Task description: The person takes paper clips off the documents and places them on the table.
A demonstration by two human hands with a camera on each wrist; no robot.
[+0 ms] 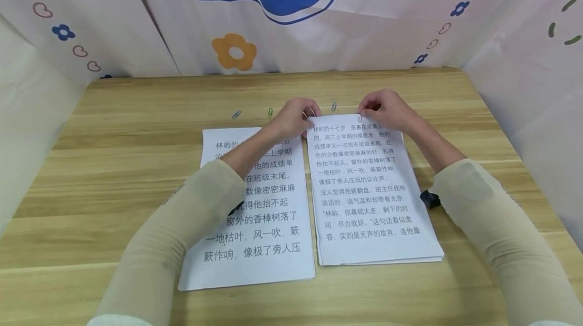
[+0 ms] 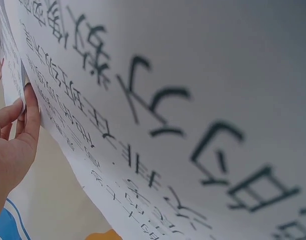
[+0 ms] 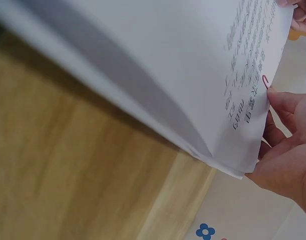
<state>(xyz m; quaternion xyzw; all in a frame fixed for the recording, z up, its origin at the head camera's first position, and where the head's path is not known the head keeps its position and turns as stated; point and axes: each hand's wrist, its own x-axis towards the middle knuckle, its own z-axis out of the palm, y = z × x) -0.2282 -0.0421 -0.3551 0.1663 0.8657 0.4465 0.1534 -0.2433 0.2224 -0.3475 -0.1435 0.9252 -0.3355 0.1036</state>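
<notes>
A stack of printed sheets [image 1: 369,199] lies on the right, its top edge between my two hands. With thumb and fingers my left hand [image 1: 295,116] pinches its top left corner; the left wrist view shows the thumb on the front of the paper. My right hand [image 1: 386,108] pinches a red paper clip [image 3: 265,81] at the stack's top edge. In the right wrist view the clip's looped end lies over the printed face, and the rest is hidden under the thumb. A second printed stack [image 1: 268,245] lies to the left, partly under my left forearm.
Behind the stacks on the wooden table [image 1: 150,108] lie a blue paper clip [image 1: 236,114], a green paper clip [image 1: 271,112] and another blue clip [image 1: 334,107]. A white printed cloth [image 1: 364,37] hangs along the table's back edge, with white sides left and right.
</notes>
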